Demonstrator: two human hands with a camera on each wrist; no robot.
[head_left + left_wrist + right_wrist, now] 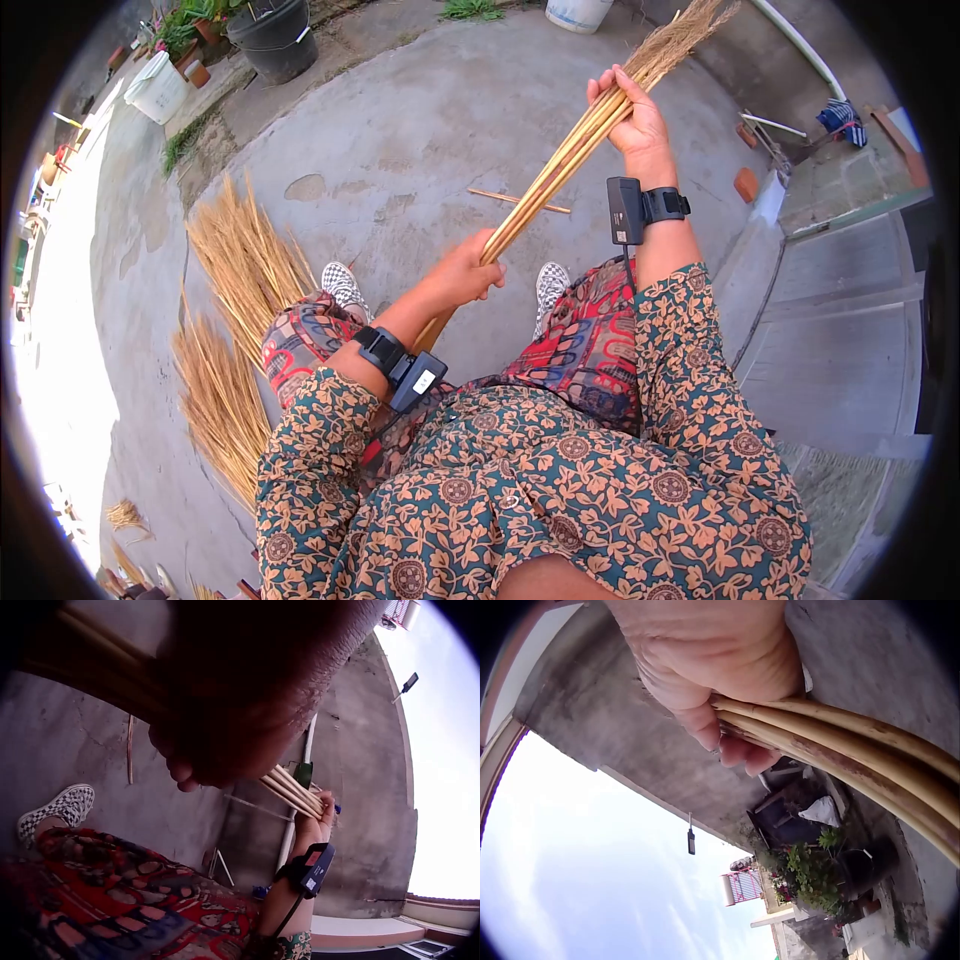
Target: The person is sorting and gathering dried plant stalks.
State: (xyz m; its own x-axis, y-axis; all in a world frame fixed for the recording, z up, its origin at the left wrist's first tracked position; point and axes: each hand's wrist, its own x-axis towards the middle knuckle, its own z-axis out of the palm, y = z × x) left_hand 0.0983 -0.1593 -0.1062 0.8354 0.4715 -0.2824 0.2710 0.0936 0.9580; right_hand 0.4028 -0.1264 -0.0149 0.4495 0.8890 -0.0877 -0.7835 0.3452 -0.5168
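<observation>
A bundle of long straw stalks with bushy brown heads point(560, 170) runs slantwise in front of the person's body. Near its bushy end, the right hand point(637, 118) grips it with the fingers curled round. Lower down, the left hand point(466, 272) holds the same stalks in a curled fist, slightly blurred. The right wrist view has the thick stalks point(840, 742) passing under the right hand point(712, 652). In the left wrist view the left hand point(240, 697) is dark and close, with pale stalks point(289, 787) stretching from it to the right hand.
Beside the left leg, two piles of similar bushy stalks point(235, 250) lie on the concrete floor point(400, 120). One loose stalk point(520, 200) lies ahead of the checkered shoes point(345, 288). A black bucket point(275, 40) and a white container point(157, 88) stand far left.
</observation>
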